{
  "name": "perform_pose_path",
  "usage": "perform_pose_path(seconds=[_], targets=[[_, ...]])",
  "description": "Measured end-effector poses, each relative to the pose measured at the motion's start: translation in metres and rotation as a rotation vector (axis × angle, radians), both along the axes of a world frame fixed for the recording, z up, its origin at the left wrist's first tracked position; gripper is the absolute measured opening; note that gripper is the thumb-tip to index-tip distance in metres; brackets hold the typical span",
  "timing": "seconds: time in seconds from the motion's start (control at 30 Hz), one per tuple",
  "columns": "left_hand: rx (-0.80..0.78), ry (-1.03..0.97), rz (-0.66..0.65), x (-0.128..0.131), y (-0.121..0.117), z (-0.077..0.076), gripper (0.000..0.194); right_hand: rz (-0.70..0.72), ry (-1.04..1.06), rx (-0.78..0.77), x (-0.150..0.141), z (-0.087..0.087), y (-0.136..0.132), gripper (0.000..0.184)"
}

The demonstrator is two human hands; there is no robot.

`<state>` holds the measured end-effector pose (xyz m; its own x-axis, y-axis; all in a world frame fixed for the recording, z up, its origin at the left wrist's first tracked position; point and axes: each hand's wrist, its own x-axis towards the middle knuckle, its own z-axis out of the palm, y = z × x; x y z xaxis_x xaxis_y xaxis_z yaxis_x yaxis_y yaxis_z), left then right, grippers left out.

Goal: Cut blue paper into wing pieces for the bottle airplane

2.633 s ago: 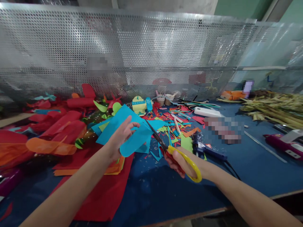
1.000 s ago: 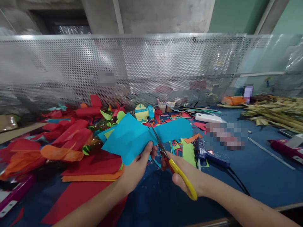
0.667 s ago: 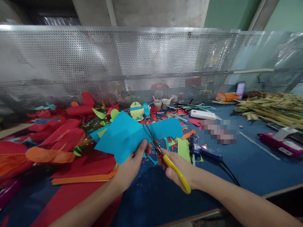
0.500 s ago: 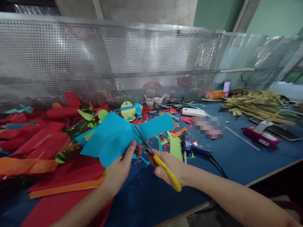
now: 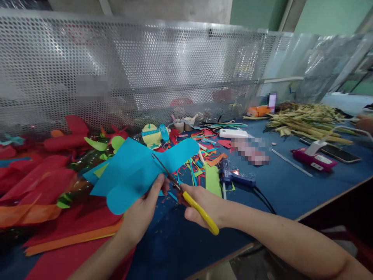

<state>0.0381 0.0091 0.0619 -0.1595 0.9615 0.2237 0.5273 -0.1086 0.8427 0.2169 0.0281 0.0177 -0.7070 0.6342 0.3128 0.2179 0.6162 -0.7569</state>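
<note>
My left hand pinches the lower edge of a large blue sheet, which looks like felt or craft paper. A rounded strip of the sheet stretches up to the right. My right hand is wrapped around the yellow handles of a pair of scissors. The scissor blades lie across the sheet at the narrow part before the strip, pointing up and left. Part of the left fingers is hidden behind the sheet.
Colourful scraps cover the table behind my hands. A blue glue gun lies to the right, near a purple power socket and dried stalks. Red sheets pile up at left. A perforated metal screen stands behind.
The view has shifted slightly, so most things sit further left. The scissor blades have moved a little along the blue sheet, and its rounded lower lobe hangs lower.
</note>
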Motion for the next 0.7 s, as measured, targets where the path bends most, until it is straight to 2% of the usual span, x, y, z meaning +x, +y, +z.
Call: perform_pose_path(seconds=[0.2, 0.3, 0.37, 0.53, 0.7], targets=[[0.015, -0.096, -0.036, 0.0049, -0.0012, -0.0007, 0.033, 0.016, 0.047, -0.024, -0.0001, -0.0018, -0.0026, 0.064], [-0.048, -0.152, -0.016, 0.0063, -0.002, -0.0019, 0.031, 0.016, 0.05, -0.041, -0.0005, -0.0031, -0.0029, 0.063], [-0.071, -0.157, 0.004, 0.0062, -0.0022, -0.0033, 0.032, 0.021, 0.046, -0.054, -0.0007, -0.0015, -0.0036, 0.063], [-0.007, -0.14, -0.044, 0.0056, -0.0022, -0.0039, 0.033, 0.005, 0.032, -0.044, -0.0006, 0.0009, -0.0047, 0.065], [-0.063, -0.166, -0.033, 0.0055, -0.0024, -0.0011, 0.032, 0.007, 0.026, -0.039, -0.0008, -0.0003, -0.0031, 0.065]])
